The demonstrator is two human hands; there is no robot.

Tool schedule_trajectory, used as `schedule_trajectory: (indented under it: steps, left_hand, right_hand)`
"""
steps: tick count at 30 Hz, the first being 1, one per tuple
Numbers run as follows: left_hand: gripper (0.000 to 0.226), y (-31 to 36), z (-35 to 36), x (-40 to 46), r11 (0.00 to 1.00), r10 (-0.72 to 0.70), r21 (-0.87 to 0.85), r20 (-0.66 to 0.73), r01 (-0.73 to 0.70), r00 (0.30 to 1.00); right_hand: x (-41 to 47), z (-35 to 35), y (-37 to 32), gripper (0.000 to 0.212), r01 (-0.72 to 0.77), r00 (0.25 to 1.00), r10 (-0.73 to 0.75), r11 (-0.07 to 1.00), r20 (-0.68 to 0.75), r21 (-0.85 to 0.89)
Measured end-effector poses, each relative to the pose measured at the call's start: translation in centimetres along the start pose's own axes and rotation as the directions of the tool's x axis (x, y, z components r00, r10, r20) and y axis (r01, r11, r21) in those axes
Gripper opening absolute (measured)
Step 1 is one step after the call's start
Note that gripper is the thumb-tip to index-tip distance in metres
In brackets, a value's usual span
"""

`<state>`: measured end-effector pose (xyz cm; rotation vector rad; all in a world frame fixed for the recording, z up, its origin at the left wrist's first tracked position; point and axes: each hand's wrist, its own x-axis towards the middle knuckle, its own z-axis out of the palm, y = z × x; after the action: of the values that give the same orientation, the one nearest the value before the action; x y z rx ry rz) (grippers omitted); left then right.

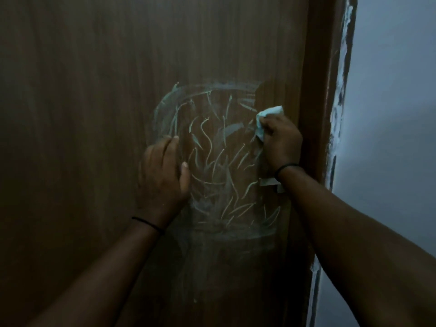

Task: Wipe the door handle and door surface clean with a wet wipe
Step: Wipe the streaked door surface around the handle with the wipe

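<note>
Pressing a crumpled white wet wipe [264, 121] against the brown wood-grain door [94, 114] near its right edge, right hand [280, 140] gripping it with curled fingers, just above the metal door handle [271, 184]. Resting the left hand [162, 175] flat and open on the door, beside pale chalky scribbles [212, 161] ringed by a smeared loop.

Both bare forearms reach up and forward from the lower edge of the view, each wrist ringed by a thin black band. The left hand [162, 175] lies flat, fingers straight and together, thumb out to the side. The right hand [282, 140] sits higher — knuckles up, fingers curled tight in a pinching grip.
</note>
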<state>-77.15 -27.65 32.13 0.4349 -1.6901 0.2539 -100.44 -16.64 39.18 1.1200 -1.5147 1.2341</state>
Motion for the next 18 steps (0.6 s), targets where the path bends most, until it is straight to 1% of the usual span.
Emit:
schedule_trajectory:
  steps: [3, 4, 5, 8, 9, 10, 13, 15, 17, 18]
  left_hand:
    - [0.055, -2.2, -1.3, 0.8, 0.998, -0.030, 0.055, -0.027, 0.031, 0.999]
    - [0.058, -2.8, -1.5, 0.9, 0.997, -0.038, 0.072, -0.027, 0.040, 0.999]
    - [0.060, -3.3, -1.6, 1.0, 0.995, -0.043, 0.088, -0.024, 0.045, 0.999]
    - [0.064, -4.2, -1.6, 1.2, 0.991, -0.072, 0.109, -0.012, 0.073, 0.997]
    - [0.065, -4.3, -1.6, 1.2, 0.991, -0.085, 0.103, -0.010, 0.086, 0.996]
    - [0.065, -4.4, -1.6, 1.1, 0.991, -0.094, 0.098, -0.006, 0.094, 0.996]
    - [0.065, -4.4, -1.5, 0.4, 0.991, -0.082, 0.103, 0.007, 0.081, 0.997]
    - [0.066, -3.9, -1.2, -0.1, 0.992, -0.081, 0.096, 0.029, 0.077, 0.996]
    - [0.066, -3.3, -0.9, -0.5, 0.992, -0.082, 0.094, 0.039, 0.078, 0.996]
    - [0.066, -3.1, -0.8, -0.7, 0.992, -0.082, 0.097, 0.039, 0.078, 0.996]
  right_hand:
    - [1.2, -0.3, 0.8, 0.031, -0.146, 0.985, 0.146, 0.989, -0.091, 0.005]
    - [1.5, -0.2, 0.5, 0.034, -0.175, 0.978, 0.175, 0.985, -0.111, 0.005]
    - [1.5, 0.1, -0.2, 0.037, -0.170, 0.980, 0.170, 0.985, -0.100, 0.005]
    - [0.0, 0.7, -1.4, 0.042, -0.018, 1.000, 0.018, 1.000, 0.013, 0.003]
    - [-0.4, 0.5, -1.2, 0.043, 0.010, 0.999, -0.010, 1.000, 0.039, 0.004]
    - [-0.5, 0.2, -0.8, 0.044, 0.004, 0.999, -0.004, 1.000, 0.053, 0.005]
    - [1.4, 0.3, -0.5, 0.047, -0.080, 0.997, 0.080, 0.996, 0.015, -0.047]
    - [2.1, 1.1, -2.0, 0.046, -0.044, 0.999, 0.045, 0.996, 0.022, -0.083]
    - [1.1, 1.6, -2.7, 0.046, 0.031, 0.997, -0.024, 0.995, 0.075, -0.097]
    - [0.6, 1.3, -2.3, 0.046, 0.042, 0.995, -0.034, 0.995, 0.098, -0.087]
